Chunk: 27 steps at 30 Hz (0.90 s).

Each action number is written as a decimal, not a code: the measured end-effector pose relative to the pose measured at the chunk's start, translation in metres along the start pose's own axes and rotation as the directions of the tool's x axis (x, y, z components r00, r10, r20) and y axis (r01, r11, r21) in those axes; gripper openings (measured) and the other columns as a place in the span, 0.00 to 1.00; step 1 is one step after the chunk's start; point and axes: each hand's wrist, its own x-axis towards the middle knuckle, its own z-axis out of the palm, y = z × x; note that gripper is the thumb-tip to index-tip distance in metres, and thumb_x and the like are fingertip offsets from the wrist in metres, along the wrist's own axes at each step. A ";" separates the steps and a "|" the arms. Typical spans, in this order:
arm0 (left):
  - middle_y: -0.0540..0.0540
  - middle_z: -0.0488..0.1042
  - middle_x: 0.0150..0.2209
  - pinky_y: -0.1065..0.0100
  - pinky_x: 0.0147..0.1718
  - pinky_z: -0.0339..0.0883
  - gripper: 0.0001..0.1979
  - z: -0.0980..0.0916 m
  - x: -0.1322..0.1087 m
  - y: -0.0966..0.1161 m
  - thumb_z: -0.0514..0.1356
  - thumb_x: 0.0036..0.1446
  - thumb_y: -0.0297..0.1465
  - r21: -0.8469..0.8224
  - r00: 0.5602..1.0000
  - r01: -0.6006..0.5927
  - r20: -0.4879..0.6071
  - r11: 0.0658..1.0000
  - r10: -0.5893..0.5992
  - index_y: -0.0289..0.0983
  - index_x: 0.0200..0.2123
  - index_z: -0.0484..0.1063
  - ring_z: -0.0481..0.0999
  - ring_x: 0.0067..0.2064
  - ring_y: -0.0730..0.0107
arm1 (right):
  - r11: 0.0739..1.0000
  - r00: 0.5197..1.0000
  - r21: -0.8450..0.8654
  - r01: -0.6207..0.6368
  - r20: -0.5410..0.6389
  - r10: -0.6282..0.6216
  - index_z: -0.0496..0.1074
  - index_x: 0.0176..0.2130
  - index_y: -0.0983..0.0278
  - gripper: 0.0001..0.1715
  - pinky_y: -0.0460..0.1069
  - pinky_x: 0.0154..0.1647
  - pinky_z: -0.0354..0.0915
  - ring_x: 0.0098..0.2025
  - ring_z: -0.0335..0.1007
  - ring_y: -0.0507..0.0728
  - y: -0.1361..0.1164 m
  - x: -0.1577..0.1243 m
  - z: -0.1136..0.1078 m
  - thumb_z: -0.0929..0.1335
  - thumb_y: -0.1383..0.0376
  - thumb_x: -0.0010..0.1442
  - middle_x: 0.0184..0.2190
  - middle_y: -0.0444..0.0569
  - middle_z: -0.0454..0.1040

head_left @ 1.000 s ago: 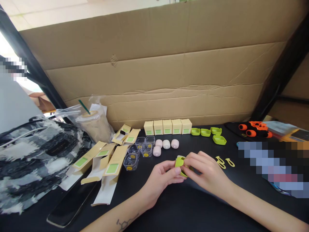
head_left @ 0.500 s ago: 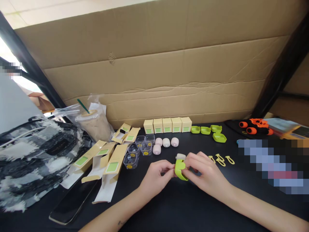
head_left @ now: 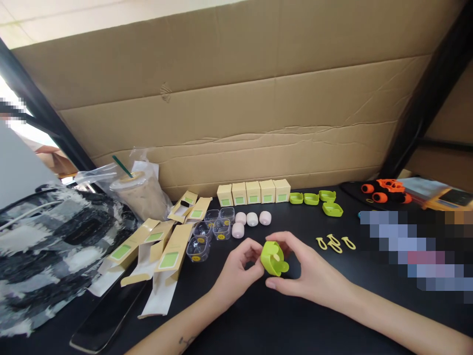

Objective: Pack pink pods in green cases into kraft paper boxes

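Near the table's middle, a bright green soft-looking case (head_left: 271, 261) is held between my two hands, its open side turned to the right with a rounded flap hanging out. A pale yellowish bit shows inside it. My left hand (head_left: 242, 264) pinches the case's left side with thumb and fingers. Curved around the other side, my right hand (head_left: 301, 264) has its fingers at the top rim and its thumb just below. Several pale rounded pieces (head_left: 252, 219) lie behind the hands. Yellow loops (head_left: 334, 244) rest to the right, and more green cases (head_left: 332, 209) sit farther back.
Clear plastic cups (head_left: 198, 248) with yellow stickers stand left of the hands. Opened cartons (head_left: 172, 260) lie beside a phone (head_left: 107, 315). Small boxes (head_left: 253, 192) line the cardboard wall (head_left: 236, 108). A bagged drink (head_left: 142, 197) stands left; an orange toy car (head_left: 388, 190) sits right.
The green case has turned, so its open inside shows. My right hand's thumb and fingers have spread wider around it. A whitish piece seen behind the case before is now out of sight.
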 end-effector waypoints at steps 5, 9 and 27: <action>0.53 0.65 0.26 0.70 0.32 0.61 0.05 0.001 0.001 -0.002 0.57 0.46 0.25 -0.032 0.999 -0.002 0.034 0.999 0.003 0.37 0.27 0.62 0.66 0.30 0.73 | 0.999 1.000 0.054 -0.004 -0.015 0.005 0.60 0.48 0.59 0.27 0.50 0.39 0.66 0.38 0.70 0.56 -0.005 -0.002 0.002 0.70 0.69 0.49 0.37 0.44 0.71; 0.55 0.63 0.25 0.71 0.29 0.58 0.09 -0.001 0.004 -0.006 0.59 0.42 0.23 -0.029 0.998 -0.007 0.061 1.000 0.008 0.37 0.26 0.60 0.63 0.28 0.75 | 0.996 0.999 0.081 0.041 -0.022 -0.040 0.61 0.46 0.58 0.27 0.49 0.38 0.66 0.38 0.70 0.54 -0.008 -0.003 0.003 0.70 0.72 0.47 0.37 0.42 0.70; 0.41 0.77 0.33 0.62 0.33 0.69 0.30 0.006 -0.005 0.012 0.58 0.54 0.48 -0.393 0.978 0.182 0.166 0.901 -0.125 0.34 0.52 0.60 0.77 0.32 0.62 | 0.955 0.956 -0.134 0.263 -0.098 -0.277 0.60 0.52 0.57 0.29 0.53 0.49 0.64 0.49 0.64 0.58 0.001 0.007 -0.009 0.67 0.74 0.52 0.46 0.50 0.64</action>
